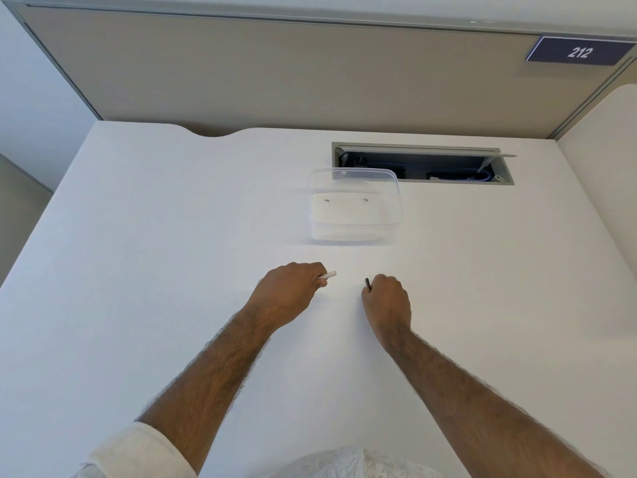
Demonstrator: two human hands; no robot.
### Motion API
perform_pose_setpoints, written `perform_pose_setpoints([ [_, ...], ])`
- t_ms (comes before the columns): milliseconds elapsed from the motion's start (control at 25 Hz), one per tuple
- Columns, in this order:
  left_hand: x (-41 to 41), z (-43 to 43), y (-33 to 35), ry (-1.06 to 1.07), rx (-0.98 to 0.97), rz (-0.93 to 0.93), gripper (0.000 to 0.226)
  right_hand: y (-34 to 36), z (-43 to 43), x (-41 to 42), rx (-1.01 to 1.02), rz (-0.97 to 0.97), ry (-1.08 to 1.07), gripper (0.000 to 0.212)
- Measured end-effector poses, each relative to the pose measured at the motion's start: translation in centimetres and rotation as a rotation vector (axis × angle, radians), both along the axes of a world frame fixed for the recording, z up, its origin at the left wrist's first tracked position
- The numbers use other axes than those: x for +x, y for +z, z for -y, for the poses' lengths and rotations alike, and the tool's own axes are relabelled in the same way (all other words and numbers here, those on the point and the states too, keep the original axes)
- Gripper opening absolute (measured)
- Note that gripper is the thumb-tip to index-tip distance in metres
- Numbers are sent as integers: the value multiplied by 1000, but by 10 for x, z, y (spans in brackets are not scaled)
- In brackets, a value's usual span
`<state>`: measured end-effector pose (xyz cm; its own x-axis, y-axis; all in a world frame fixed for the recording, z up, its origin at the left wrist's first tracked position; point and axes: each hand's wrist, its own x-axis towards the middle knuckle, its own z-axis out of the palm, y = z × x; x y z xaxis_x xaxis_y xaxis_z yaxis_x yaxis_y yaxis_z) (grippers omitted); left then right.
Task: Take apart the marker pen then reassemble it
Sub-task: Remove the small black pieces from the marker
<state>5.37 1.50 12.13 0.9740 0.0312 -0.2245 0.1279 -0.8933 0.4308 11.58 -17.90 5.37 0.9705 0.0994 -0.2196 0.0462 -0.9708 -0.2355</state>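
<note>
Left hand: the left hand (287,291) rests on the desk (138,270), curled closed around the white barrel (329,274); only the barrel's end pokes out past the fingers, toward the right.
Right hand: the right hand (386,300) is closed in a loose fist on a thin dark piece (367,283), whose tip sticks up beside the thumb. It may be the ink core or the cap; too small to tell.
Marker: in two parts, one in each hand, near each other but apart, low over the desk in front of the tub.
Stage: taken apart, by the look of it; rejoining seems not yet done.
Handling: likely light, stiff plastic, smooth and easy to roll or slip. The barrel is best held round its middle, open end free. The dark piece looks slender, so a fingertip pinch close to its end should steer it straight in.
Tub: the clear tub (355,232) stands beyond the hands, well apart from them. It appears to hold nothing.
Hatch: the cable hatch (422,146) behind the tub is open, with dark cables inside.
</note>
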Motion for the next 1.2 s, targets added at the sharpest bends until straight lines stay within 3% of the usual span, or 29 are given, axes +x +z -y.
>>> perform_pose_setpoints([
  [600,-4,-2,-4,-29,-18,15,20,5,2,0,48,-2,-45,23],
  [880,-1,-1,-12,-54,-64,56,24,38,2,6,702,-131,-148,22],
  [1080,0,2,-13,-69,-67,81,23,51,21,18,751,-113,-283,25],
  [1200,1,4,-12,-101,-39,162,23,63,21,20,836,-333,-166,25],
])
